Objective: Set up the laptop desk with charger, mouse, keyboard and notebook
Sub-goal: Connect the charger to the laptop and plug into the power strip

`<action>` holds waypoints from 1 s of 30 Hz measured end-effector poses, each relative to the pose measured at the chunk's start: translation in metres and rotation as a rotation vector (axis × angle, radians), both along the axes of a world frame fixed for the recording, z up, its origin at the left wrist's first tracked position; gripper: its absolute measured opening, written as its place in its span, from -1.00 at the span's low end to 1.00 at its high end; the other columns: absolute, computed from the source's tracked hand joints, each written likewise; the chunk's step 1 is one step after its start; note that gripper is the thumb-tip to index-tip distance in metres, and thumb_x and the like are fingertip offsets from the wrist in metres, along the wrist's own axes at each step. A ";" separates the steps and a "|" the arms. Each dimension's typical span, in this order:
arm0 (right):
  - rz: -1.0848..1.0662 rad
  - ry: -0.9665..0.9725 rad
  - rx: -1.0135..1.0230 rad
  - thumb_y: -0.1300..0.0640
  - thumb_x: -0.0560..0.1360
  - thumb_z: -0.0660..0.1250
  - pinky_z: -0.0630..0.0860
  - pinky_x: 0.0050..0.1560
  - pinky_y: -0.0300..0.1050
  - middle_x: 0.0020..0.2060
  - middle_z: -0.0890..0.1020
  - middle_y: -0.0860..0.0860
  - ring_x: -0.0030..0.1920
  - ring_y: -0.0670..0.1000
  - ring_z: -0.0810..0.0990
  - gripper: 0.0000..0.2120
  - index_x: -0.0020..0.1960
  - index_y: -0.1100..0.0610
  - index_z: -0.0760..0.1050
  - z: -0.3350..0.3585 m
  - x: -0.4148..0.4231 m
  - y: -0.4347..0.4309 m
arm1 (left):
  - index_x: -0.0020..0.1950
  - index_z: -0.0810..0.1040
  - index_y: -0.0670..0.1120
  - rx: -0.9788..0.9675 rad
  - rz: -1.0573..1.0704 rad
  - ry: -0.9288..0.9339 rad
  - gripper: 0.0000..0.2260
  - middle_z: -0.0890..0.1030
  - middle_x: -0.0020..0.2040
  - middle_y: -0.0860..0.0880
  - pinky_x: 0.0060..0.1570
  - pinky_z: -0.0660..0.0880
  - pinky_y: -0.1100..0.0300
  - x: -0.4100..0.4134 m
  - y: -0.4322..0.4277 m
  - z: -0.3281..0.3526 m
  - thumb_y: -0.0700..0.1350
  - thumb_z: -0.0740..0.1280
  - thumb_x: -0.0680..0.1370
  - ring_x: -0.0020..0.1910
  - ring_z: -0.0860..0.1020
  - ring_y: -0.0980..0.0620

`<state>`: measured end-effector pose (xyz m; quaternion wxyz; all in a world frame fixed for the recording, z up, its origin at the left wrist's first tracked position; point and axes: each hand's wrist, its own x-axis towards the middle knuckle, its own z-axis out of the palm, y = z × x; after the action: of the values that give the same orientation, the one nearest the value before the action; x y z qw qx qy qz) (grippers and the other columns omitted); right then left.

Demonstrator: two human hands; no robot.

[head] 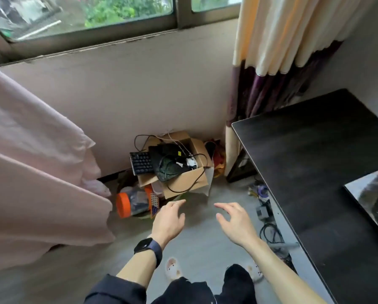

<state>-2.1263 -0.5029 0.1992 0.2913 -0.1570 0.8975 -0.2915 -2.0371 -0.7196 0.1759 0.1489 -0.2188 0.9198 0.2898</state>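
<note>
Two empty hands reach for the box of desk gear on the floor.

The open brown cardboard box (188,181) sits against the wall under the window, well apart from the black rectangular desk top (315,161) at right; a black keyboard (141,163) juts over its left side; a small white device (191,161), mouse or charger I cannot tell, lies among looping black cables (183,189); the left hand (169,220) and right hand (236,224) hover just short of it, fingers loosely spread, holding nothing; the tangle is the risk: lifting one item could drag the cables and tip the keyboard onto the orange-lidded plastic jar (129,205) beside the box.
</note>
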 end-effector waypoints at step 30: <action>0.072 -0.310 0.107 -0.05 0.54 0.32 0.47 0.24 -0.08 0.32 0.51 0.05 0.25 0.02 0.54 -0.45 0.49 0.04 0.32 -0.101 -0.224 -0.183 | 0.47 0.35 0.08 -0.041 0.116 -0.191 -0.55 0.40 0.42 0.04 0.31 0.38 0.11 -0.124 -0.164 -0.033 -0.01 0.26 0.57 0.38 0.38 -0.02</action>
<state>-2.3506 -0.6856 0.0987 0.4444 -0.1267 0.8498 -0.2536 -2.1612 -0.8835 0.1426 0.2144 -0.3011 0.8930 0.2568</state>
